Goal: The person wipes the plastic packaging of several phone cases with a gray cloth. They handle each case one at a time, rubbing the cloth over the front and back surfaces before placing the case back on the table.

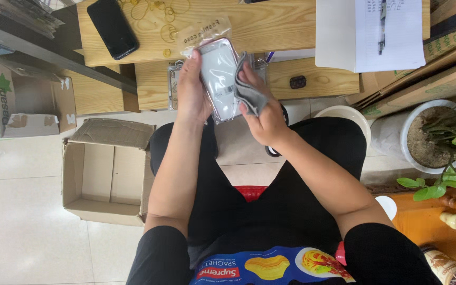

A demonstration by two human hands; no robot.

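Note:
My left hand grips a clear phone case in a see-through plastic packet, holding it upright above my lap. My right hand holds a small grey cloth pressed against the packet's right edge. The packet's printed top flap lies over the edge of the wooden table. More packaged cases sit on the lower wooden shelf behind my left hand, mostly hidden.
A black phone and yellow rubber bands lie on the table. An open notebook with a pen is at right. An open cardboard box stands on the floor at left, a potted plant at right.

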